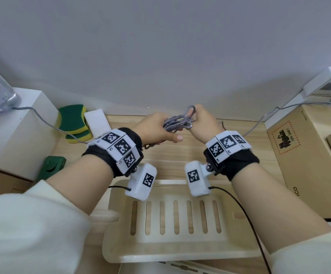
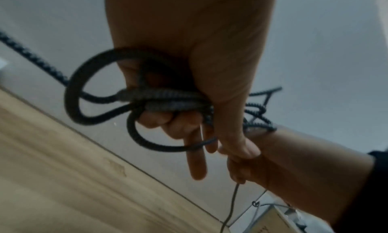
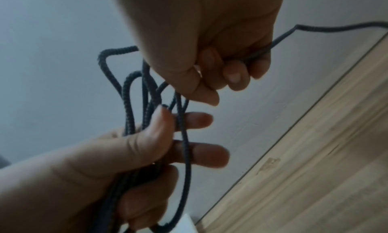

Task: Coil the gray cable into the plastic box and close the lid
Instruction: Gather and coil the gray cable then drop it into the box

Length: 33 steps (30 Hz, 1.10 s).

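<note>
The gray braided cable (image 1: 177, 122) is gathered in several loops between my two hands, above the back of the wooden table. My left hand (image 1: 154, 128) grips the bundle of loops (image 2: 168, 102), thumb pressed over them (image 3: 147, 137). My right hand (image 1: 204, 120) is curled round the strand (image 3: 281, 38) that runs off to the right; a small loop sticks up beside it. One cable end trails left (image 1: 42, 119), the other right (image 1: 259, 123). A cream slotted plastic piece (image 1: 236, 216) lies near me under my wrists; whether it is the box or its lid I cannot tell.
Green and yellow sponges (image 1: 73, 123) and a white block (image 1: 97, 121) lie at the back left beside a white box (image 1: 16, 135). A green object (image 1: 52, 167) sits left. Cardboard boxes (image 1: 307, 155) fill the right side, with a white device (image 1: 329, 82) behind them.
</note>
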Each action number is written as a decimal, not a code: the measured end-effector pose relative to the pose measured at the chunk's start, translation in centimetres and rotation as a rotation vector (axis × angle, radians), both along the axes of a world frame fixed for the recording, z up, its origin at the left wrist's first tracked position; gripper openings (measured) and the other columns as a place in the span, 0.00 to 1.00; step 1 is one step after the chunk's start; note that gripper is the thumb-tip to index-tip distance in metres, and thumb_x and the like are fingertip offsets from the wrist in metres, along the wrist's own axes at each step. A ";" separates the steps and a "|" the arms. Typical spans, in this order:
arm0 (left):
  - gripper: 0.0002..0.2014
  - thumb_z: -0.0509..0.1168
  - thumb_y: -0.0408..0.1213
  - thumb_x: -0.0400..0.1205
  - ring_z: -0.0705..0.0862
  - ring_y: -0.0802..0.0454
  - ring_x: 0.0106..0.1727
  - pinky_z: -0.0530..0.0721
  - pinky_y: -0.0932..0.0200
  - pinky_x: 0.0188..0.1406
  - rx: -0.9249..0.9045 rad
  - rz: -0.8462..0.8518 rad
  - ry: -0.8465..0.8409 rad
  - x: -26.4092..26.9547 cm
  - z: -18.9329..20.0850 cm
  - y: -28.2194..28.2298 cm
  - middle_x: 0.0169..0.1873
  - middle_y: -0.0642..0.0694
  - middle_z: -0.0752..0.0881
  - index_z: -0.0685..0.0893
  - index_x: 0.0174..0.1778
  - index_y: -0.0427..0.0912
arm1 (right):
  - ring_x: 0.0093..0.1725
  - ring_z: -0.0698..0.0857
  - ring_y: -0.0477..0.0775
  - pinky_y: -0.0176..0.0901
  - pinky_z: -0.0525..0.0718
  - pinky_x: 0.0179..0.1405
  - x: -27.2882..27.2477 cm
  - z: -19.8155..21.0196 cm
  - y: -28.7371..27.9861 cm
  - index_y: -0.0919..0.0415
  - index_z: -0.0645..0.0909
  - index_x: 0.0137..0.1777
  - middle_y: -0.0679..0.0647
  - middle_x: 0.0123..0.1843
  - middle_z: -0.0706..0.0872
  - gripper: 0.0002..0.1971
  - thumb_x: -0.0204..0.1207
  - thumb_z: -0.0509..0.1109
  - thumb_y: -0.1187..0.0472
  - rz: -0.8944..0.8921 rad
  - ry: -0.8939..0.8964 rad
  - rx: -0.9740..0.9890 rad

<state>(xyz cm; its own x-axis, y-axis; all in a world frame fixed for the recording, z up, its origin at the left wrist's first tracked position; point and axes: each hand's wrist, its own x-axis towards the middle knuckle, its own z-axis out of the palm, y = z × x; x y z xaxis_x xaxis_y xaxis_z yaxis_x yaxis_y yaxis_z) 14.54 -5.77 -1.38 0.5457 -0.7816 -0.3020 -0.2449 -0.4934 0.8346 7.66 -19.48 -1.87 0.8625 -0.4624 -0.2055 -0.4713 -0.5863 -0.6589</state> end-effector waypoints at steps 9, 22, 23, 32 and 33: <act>0.12 0.66 0.45 0.76 0.75 0.46 0.35 0.76 0.66 0.23 -0.141 0.227 0.113 0.8 -1.4 -0.3 0.24 0.53 0.85 0.81 0.27 0.48 | 0.59 0.79 0.54 0.51 0.61 0.73 -1.0 -0.1 -0.8 0.48 0.78 0.49 0.42 0.44 0.81 0.10 0.70 0.65 0.62 0.014 0.118 -0.148; 0.13 0.66 0.47 0.76 0.73 0.46 0.30 0.71 0.65 0.17 -0.083 0.316 -0.046 0.1 -0.3 -0.9 0.25 0.47 0.73 0.72 0.27 0.51 | 0.47 0.78 0.51 0.42 0.77 0.41 -5.6 0.6 2.7 0.56 0.78 0.59 0.50 0.48 0.80 0.24 0.63 0.80 0.61 0.706 0.675 -0.051; 0.13 0.66 0.48 0.75 0.73 0.46 0.31 0.73 0.62 0.22 -0.087 0.302 -0.043 0.0 -0.2 -1.0 0.25 0.46 0.73 0.73 0.27 0.51 | 0.48 0.78 0.52 0.44 0.78 0.43 -5.7 0.0 3.0 0.57 0.77 0.63 0.52 0.51 0.80 0.26 0.64 0.80 0.62 0.756 0.725 -0.148; 0.12 0.66 0.51 0.73 0.73 0.44 0.32 0.69 0.59 0.20 -0.086 0.292 -0.049 0.3 0.0 -0.8 0.28 0.41 0.73 0.74 0.28 0.52 | 0.46 0.79 0.55 0.45 0.76 0.42 -4.7 -2.3 0.7 0.54 0.82 0.52 0.51 0.46 0.79 0.09 0.72 0.71 0.63 0.583 0.579 -0.288; 0.12 0.66 0.51 0.73 0.73 0.44 0.32 0.69 0.60 0.18 -0.085 0.299 -0.048 0.5 0.0 -0.8 0.28 0.41 0.73 0.74 0.28 0.53 | 0.46 0.79 0.55 0.45 0.75 0.41 -4.3 -2.4 0.3 0.52 0.81 0.49 0.51 0.47 0.80 0.08 0.72 0.70 0.64 0.535 0.533 -0.315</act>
